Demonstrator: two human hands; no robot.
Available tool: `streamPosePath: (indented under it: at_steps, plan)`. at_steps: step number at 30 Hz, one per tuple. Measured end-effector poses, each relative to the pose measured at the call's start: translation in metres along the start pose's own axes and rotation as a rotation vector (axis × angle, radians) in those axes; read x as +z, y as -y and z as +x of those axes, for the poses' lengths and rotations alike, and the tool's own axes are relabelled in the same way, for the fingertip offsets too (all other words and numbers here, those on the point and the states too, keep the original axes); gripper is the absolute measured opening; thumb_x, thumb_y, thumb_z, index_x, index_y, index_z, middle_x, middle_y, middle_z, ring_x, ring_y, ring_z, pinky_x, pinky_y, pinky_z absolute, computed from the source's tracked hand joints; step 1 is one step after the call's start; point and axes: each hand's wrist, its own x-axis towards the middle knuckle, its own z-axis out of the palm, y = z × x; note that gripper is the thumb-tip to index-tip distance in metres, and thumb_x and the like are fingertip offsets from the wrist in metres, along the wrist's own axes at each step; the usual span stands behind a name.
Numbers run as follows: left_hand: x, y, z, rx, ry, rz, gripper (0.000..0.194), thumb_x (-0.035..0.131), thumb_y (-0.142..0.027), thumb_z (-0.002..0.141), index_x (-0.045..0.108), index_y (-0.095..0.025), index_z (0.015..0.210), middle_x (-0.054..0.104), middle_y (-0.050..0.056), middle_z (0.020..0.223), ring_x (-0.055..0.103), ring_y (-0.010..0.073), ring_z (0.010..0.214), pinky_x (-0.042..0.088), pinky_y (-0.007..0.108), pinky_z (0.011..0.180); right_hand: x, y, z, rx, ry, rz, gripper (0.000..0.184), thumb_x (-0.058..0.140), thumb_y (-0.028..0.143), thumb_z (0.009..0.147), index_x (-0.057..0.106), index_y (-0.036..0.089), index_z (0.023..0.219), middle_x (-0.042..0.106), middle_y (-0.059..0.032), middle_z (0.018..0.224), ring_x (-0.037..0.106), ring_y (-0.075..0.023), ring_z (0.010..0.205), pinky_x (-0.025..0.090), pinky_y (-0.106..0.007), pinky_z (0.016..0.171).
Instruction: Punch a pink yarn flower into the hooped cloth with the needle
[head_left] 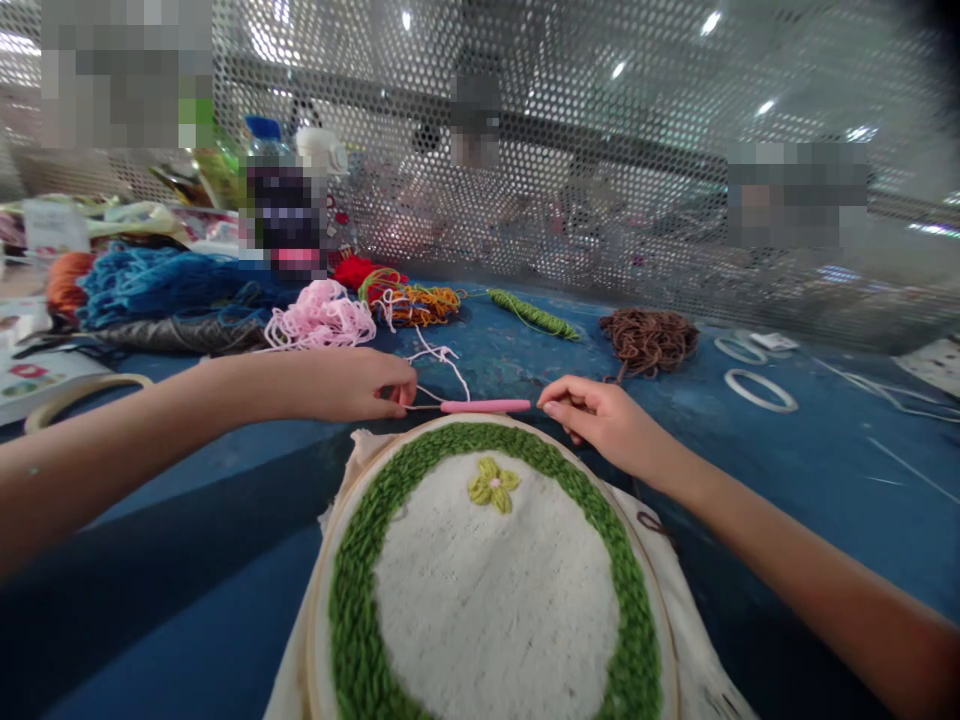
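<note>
In the middle of the frame, the left hand (352, 383) pinches its fingers (391, 408) on the thin shaft of a pink tool (486, 407), at the upper edge of the embroidery hoop (316, 640). The right hand (596, 415) curls nearly closed by the tool's other end; I cannot tell whether it grips.
</note>
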Motion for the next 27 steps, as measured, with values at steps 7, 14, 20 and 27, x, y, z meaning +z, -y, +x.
streamPosePath:
  at_steps: [7,14,20,27]
  plan:
    - [-0.003,0.002,-0.001,0.040,-0.024,-0.131,0.016,0.054,-0.030,0.084,0.059,-0.020,0.072,0.060,-0.002,0.069,0.057,0.0158,0.066,0.041,0.025,0.062,-0.002,-0.005,0.002,-0.043,0.007,-0.097,0.020,0.051,0.032,0.088,0.064,0.017,0.089,0.056,0.0007,0.066,0.050,-0.0130,0.056,0.039,-0.025,0.053]
    - [-0.013,0.003,-0.002,-0.022,-0.178,-0.473,0.015,0.049,-0.024,0.085,0.053,-0.014,0.074,0.051,-0.002,0.070,0.048,0.0104,0.067,0.038,0.021,0.059,-0.001,-0.007,0.003,-0.035,0.021,-0.119,0.017,0.053,0.030,0.086,0.065,0.018,0.086,0.061,-0.0005,0.071,0.051,-0.0140,0.061,0.037,-0.026,0.057]
    - [-0.018,0.008,-0.013,-0.028,-0.225,-0.721,0.018,0.033,-0.020,0.094,0.047,-0.013,0.087,0.049,0.001,0.087,0.046,0.0104,0.080,0.040,0.024,0.073,-0.006,-0.012,0.006,-0.004,0.022,-0.074,0.018,0.054,0.032,0.084,0.064,0.017,0.084,0.058,0.0006,0.068,0.049,-0.0130,0.057,0.038,-0.026,0.055]
    - [-0.022,0.026,-0.019,-0.071,0.001,-0.742,0.024,0.034,-0.014,0.090,0.054,-0.011,0.076,0.048,-0.001,0.074,0.044,0.0095,0.069,0.039,0.022,0.067,-0.030,-0.025,0.014,0.094,0.036,0.056,0.026,0.058,0.041,0.080,0.062,0.016,0.086,0.047,0.0046,0.052,0.045,-0.0117,0.047,0.032,-0.024,0.045]
